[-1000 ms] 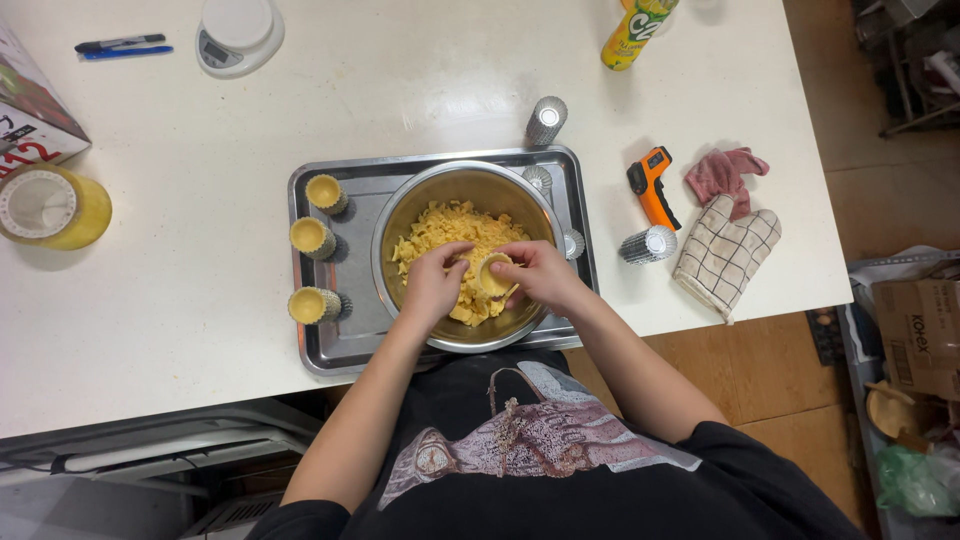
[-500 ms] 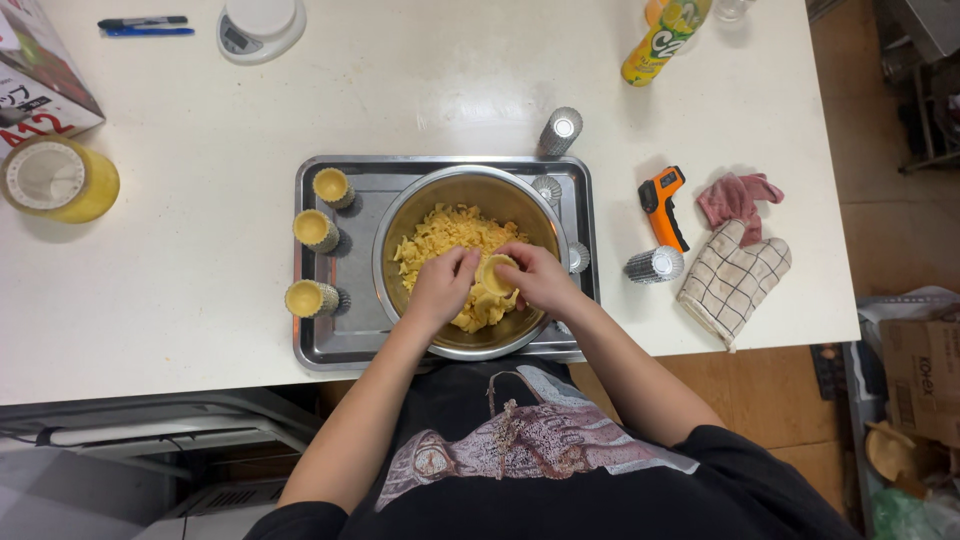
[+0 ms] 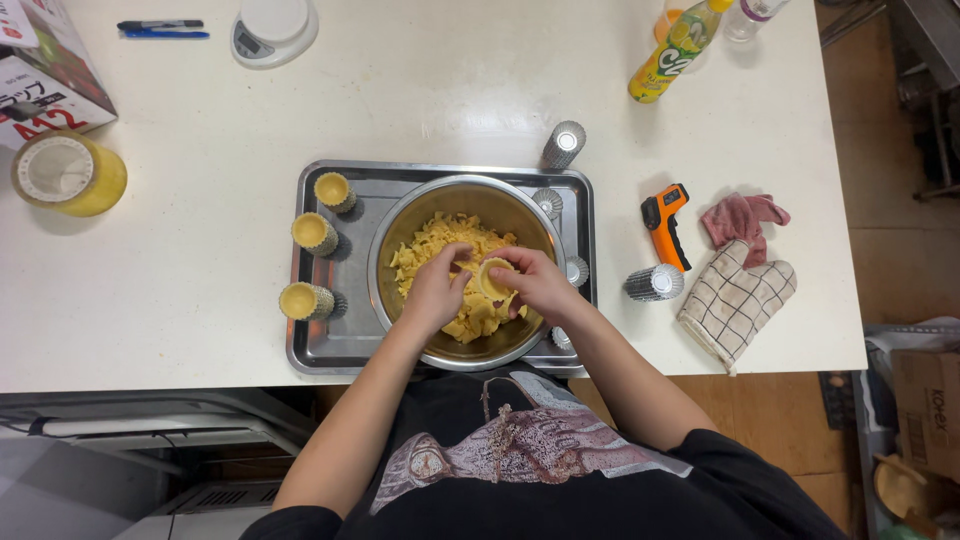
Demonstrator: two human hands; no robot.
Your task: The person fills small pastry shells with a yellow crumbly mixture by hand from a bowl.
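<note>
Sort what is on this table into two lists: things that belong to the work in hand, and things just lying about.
In use: left hand, right hand, dough cup, steel bowl, tray, filled moulds.

Lying about: thermometer gun, oven mitt, bottle, tape roll, scale.

Black short-sleeved T-shirt, pale pink-and-grey printed graphic across the chest, bare forearms, no gloves or rings

The hands (image 3: 490, 285) hide part of the dough pieces (image 3: 440, 245); the cardboard box (image 3: 40, 70) is cut off at the edge
</note>
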